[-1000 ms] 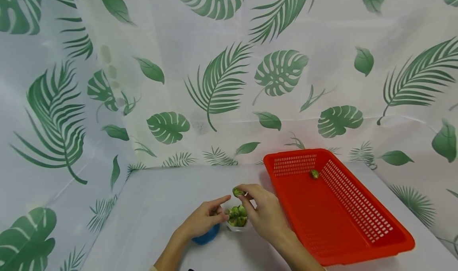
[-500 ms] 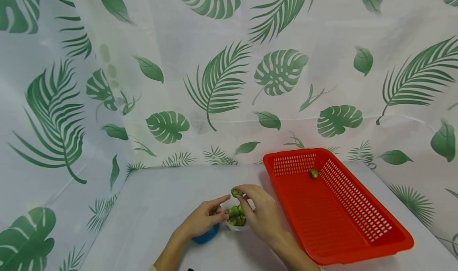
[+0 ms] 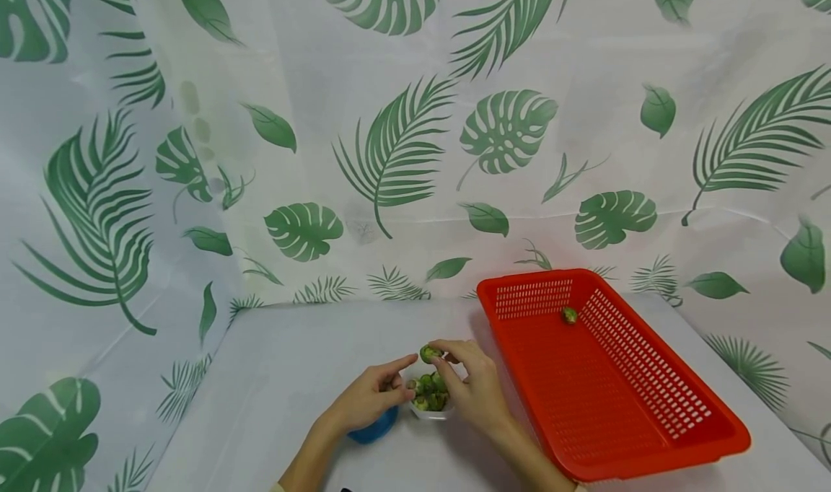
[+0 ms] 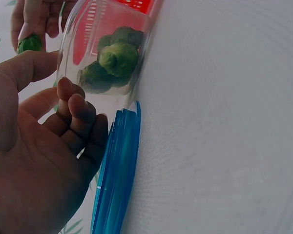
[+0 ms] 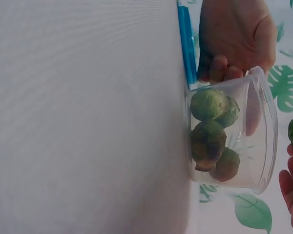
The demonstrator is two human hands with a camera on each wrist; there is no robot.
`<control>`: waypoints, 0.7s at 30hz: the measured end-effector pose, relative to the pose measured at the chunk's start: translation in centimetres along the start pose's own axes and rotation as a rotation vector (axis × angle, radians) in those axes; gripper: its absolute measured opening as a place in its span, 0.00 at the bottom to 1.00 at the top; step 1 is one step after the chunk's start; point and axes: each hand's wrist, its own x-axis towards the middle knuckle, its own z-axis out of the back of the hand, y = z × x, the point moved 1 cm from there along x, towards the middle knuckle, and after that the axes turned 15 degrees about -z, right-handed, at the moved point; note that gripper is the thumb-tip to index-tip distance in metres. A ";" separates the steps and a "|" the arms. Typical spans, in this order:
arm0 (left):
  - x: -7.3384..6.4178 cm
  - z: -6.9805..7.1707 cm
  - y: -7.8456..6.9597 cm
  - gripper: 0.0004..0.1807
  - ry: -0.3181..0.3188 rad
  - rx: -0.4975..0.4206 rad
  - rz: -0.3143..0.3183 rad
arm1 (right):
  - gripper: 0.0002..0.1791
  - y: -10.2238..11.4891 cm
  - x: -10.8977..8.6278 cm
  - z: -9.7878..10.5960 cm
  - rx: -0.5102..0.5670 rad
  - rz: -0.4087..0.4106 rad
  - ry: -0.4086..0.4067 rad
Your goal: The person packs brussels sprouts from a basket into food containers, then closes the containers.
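Note:
My right hand (image 3: 477, 387) pinches a Brussels sprout (image 3: 430, 353) between thumb and fingers, just above a small clear plastic container (image 3: 431, 413). Several more Brussels sprouts (image 5: 208, 146) lie inside that container. My left hand (image 3: 370, 398) is at the container's left side, thumb at its rim and index finger stretched along the far side. Its other fingers are curled beside the container wall, as the left wrist view shows. A blue lid (image 4: 118, 170) sits by the left hand, partly hidden under it in the head view.
A large red plastic basket (image 3: 623, 445) stands on the table (image 3: 292, 348) to the right of the hands. One Brussels sprout (image 3: 568, 315) lies near its far end. A leaf-printed curtain (image 3: 389, 81) rises behind and at both sides.
The sprout in my right hand has turned slightly and come down a little, and the right hand has shifted with it. My left hand keeps its place by the container.

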 end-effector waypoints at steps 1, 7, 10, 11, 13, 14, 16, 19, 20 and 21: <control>0.0 0.0 0.0 0.32 0.001 0.001 -0.002 | 0.14 -0.1 0.0 0.0 0.006 0.002 0.002; 0.0 0.0 0.3 0.33 0.002 0.007 -0.022 | 0.14 -0.8 0.1 -0.1 0.052 -0.035 0.029; 0.0 0.0 0.4 0.33 0.002 0.007 -0.025 | 0.13 -1.0 0.0 0.0 0.066 -0.066 0.042; 0.0 0.0 0.4 0.33 0.003 0.008 -0.027 | 0.13 -1.0 0.0 0.1 0.068 -0.075 0.045; 0.0 0.0 0.4 0.34 0.006 0.005 -0.025 | 0.13 -1.2 0.0 0.2 0.070 -0.080 0.047; 0.0 0.0 0.4 0.34 0.007 0.005 -0.024 | 0.12 -1.3 -0.1 0.2 0.072 -0.077 0.047; 0.0 0.0 0.4 0.34 0.009 0.006 -0.026 | 0.13 -1.6 -0.1 0.2 0.077 -0.068 0.046; 0.0 0.0 0.4 0.34 0.007 0.001 -0.024 | 0.14 -2.1 -0.1 0.1 0.092 -0.050 0.048; 0.0 -0.1 0.4 0.34 0.006 0.000 -0.023 | 0.15 -2.2 -0.1 0.1 0.098 -0.047 0.052; 0.0 -0.1 0.3 0.34 0.006 -0.002 -0.022 | 0.15 -2.4 -0.2 0.1 0.105 -0.051 0.059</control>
